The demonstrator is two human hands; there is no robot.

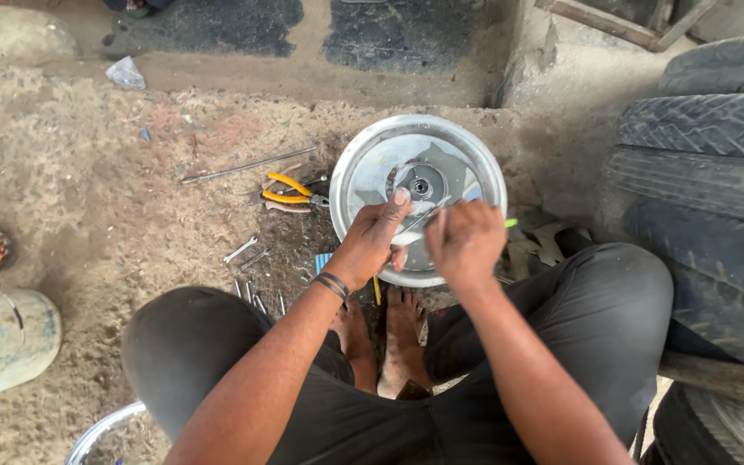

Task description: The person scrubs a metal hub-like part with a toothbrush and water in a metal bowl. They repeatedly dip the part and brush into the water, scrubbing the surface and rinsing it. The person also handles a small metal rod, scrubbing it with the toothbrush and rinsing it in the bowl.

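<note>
Two hands are working over the round metal hub [363, 172] lying flat on the floor: left hand [378, 237] fingers pressing its face, right hand [465, 244] curling around a thin tool [419, 220] pointing at the centre.

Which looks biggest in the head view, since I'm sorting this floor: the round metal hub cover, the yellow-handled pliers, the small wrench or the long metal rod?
1. Round metal hub cover
2. Long metal rod, by length, though very thin
3. Yellow-handled pliers
4. Small wrench
</note>
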